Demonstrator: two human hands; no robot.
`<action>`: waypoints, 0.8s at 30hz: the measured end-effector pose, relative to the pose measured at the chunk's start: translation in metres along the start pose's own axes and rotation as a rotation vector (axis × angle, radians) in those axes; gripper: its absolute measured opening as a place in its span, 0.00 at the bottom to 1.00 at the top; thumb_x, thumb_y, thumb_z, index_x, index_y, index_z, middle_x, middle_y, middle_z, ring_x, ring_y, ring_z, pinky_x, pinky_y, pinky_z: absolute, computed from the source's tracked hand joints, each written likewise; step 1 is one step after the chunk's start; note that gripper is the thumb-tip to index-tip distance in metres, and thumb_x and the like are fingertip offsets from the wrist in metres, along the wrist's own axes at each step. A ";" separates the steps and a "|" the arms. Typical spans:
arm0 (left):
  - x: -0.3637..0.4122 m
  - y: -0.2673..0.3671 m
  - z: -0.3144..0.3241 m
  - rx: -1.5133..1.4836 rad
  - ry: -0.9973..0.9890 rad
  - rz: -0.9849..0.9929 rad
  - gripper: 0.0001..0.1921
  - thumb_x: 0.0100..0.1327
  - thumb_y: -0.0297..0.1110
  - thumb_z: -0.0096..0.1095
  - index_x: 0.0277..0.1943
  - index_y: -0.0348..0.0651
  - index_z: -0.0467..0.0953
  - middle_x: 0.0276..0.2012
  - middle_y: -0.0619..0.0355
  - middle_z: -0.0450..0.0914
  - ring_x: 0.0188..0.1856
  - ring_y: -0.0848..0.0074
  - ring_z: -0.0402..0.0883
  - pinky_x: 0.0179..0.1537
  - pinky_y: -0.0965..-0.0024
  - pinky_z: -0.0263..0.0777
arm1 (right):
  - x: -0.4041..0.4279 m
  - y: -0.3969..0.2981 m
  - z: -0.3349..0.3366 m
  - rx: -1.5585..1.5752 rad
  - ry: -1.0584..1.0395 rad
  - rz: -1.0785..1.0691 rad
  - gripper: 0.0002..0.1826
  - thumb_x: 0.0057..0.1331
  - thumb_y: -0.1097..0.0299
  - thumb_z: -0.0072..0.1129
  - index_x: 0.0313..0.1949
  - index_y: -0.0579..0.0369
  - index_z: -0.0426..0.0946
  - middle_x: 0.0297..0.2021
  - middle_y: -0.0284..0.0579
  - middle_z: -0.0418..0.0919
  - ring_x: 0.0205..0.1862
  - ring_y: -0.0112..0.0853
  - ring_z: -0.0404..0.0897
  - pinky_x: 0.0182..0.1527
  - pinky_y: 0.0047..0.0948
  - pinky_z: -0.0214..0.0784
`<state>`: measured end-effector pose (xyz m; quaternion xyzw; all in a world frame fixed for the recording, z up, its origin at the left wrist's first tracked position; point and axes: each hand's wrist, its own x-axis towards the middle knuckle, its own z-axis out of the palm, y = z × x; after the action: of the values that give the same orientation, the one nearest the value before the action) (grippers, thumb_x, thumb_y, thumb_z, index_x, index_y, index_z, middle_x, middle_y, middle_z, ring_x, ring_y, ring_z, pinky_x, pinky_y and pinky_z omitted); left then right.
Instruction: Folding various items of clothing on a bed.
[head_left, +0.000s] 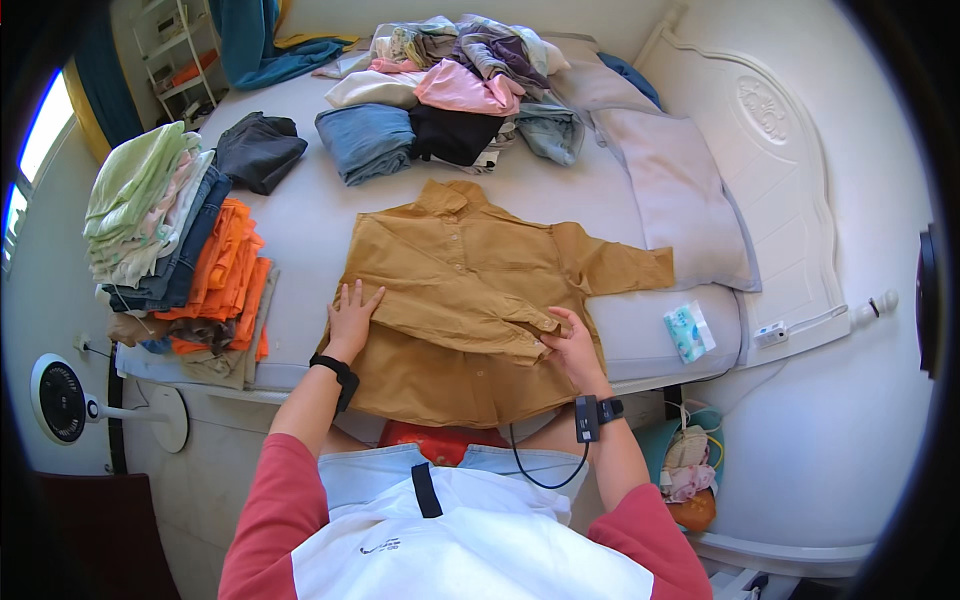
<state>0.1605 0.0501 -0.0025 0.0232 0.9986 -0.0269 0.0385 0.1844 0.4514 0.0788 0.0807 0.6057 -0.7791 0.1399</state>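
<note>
A mustard-brown button-up shirt (465, 255) lies spread on the bed, its collar pointing away from me. One sleeve is folded across the front, and the other stretches out to the right. My left hand (352, 319) rests flat with fingers apart on the shirt's left side, by the folded sleeve's shoulder end. At the cuff of that folded sleeve is my right hand (571, 345), its thumb and fingers pinching the cuff's edge.
Left on the bed stands a tall stack of folded clothes (202, 247). Folded jeans (367, 142), a black garment (456, 135) and a clothes heap lie beyond the shirt. To the right are a pillow (675, 187) and a tissue pack (688, 332). A fan (64, 399) stands at left.
</note>
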 end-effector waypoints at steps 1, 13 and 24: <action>0.002 -0.005 0.004 -0.002 0.002 -0.002 0.34 0.63 0.27 0.50 0.69 0.71 0.54 0.71 0.51 0.51 0.71 0.54 0.50 0.59 0.38 0.56 | 0.001 0.004 -0.004 -0.003 -0.001 -0.001 0.27 0.59 0.81 0.58 0.58 0.54 0.63 0.41 0.48 0.78 0.36 0.31 0.80 0.31 0.25 0.77; 0.028 -0.042 0.008 -0.850 0.021 -0.268 0.23 0.56 0.30 0.55 0.56 0.59 0.76 0.56 0.42 0.66 0.55 0.55 0.69 0.55 0.62 0.67 | 0.001 0.067 -0.099 -1.333 0.758 -0.011 0.33 0.55 0.54 0.64 0.59 0.47 0.66 0.50 0.51 0.70 0.54 0.50 0.67 0.55 0.48 0.61; 0.059 -0.069 -0.005 -0.353 0.164 -0.444 0.23 0.60 0.30 0.53 0.61 0.51 0.70 0.63 0.41 0.59 0.60 0.52 0.65 0.59 0.55 0.63 | 0.053 0.081 -0.098 -1.103 0.436 -0.275 0.25 0.54 0.55 0.67 0.44 0.60 0.76 0.30 0.53 0.77 0.36 0.42 0.77 0.40 0.34 0.70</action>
<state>0.0981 -0.0161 0.0012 -0.2007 0.9683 0.1414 -0.0455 0.1554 0.5210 -0.0367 0.0750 0.9397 -0.3267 -0.0680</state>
